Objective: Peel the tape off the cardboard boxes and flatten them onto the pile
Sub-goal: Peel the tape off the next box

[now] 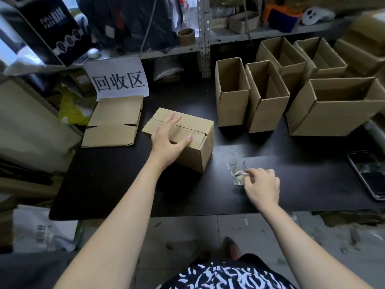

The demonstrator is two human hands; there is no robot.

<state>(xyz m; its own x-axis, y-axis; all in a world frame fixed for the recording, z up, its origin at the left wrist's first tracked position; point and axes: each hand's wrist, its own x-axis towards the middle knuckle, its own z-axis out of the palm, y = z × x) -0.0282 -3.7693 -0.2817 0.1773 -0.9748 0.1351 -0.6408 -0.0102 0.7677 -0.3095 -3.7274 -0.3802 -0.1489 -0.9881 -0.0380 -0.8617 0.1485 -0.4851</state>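
Closed brown cardboard box [195, 130]: lies on the black counter [125, 184] under the left hand; top flaps shut
Left hand [166, 138]: spread wide; palm and straight fingers rest on the box top; thumb near its front top edge
Right hand [262, 186]: fingers curled, pinching a crumpled wad of clear tape [236, 174] low at the counter, right of the box and apart from it
Flattened brown cardboard pile [114, 122]: left of the left hand, near the box; lies below a white paper sign [118, 80]
Open upright brown cardboard boxes [231, 94]: grouped beyond the right hand, well apart from it
Dark flat phone [368, 174]: far right of the right hand
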